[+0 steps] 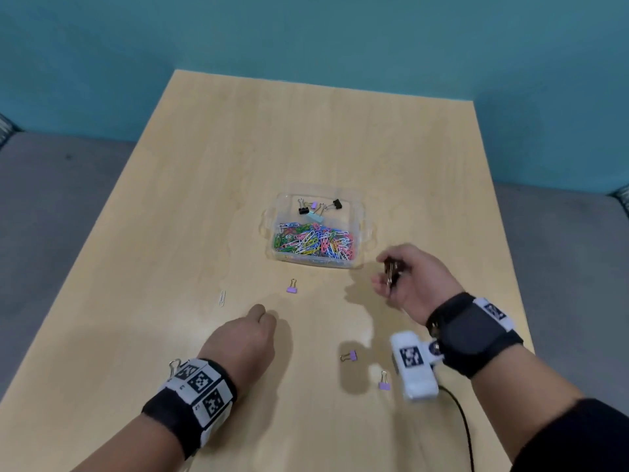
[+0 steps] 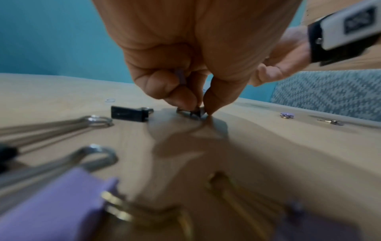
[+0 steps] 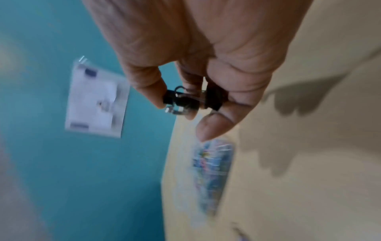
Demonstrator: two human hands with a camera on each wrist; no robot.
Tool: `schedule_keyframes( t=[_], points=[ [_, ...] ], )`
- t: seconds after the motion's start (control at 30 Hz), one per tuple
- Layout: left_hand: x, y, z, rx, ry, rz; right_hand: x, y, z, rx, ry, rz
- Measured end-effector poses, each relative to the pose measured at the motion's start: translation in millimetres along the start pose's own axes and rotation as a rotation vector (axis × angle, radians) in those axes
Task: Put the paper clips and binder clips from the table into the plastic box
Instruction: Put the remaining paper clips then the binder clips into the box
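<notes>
The clear plastic box (image 1: 355, 212) sits mid-table with several coloured paper clips (image 1: 315, 241) and a few binder clips (image 1: 318, 207) inside. My right hand (image 1: 384, 271) hovers just right of the box's near corner and grips black binder clips (image 3: 185, 99). My left hand (image 1: 263, 313) is down on the table with its thumb and forefinger pinching a small dark binder clip (image 2: 196, 112). A bit of purple (image 2: 181, 78) shows tucked inside its curled fingers. Loose purple binder clips (image 1: 292, 287) (image 1: 350, 356) (image 1: 384, 383) and a white paper clip (image 1: 222, 297) lie on the table.
A second black binder clip (image 2: 129, 114) lies just left of my left hand's fingers. More binder clips, one purple (image 2: 62, 203), lie blurred under the left wrist. A black cable (image 1: 463, 424) trails off the right wrist. The table's left edge (image 1: 85, 253) meets a grey floor.
</notes>
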State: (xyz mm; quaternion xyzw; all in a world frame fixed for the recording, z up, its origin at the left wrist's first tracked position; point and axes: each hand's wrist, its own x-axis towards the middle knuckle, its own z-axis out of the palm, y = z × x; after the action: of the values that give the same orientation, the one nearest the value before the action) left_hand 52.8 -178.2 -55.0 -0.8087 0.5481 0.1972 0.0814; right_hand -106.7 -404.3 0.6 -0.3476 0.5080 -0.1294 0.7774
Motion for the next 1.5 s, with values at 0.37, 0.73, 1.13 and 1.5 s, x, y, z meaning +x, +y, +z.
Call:
schedule_keyframes(
  t=[0.37,0.73,1.13,1.5],
  points=[
    [-1,12,-9,-0.233,-0.017,-0.096,105,-66,99,-0.977,0.069,-0.398],
    [9,7,-9,-0.531,-0.011,-0.162,31,-30,36,-1.405,0.049,-0.770],
    [155,18,-135,-0.409,0.332,-0.092,-55,144,-58,-1.771,-0.115,-0.448],
    [141,-17,-129,-0.604,0.390,-0.109,-62,124,-58,-1.620,-0.009,-0.544]
  ],
)
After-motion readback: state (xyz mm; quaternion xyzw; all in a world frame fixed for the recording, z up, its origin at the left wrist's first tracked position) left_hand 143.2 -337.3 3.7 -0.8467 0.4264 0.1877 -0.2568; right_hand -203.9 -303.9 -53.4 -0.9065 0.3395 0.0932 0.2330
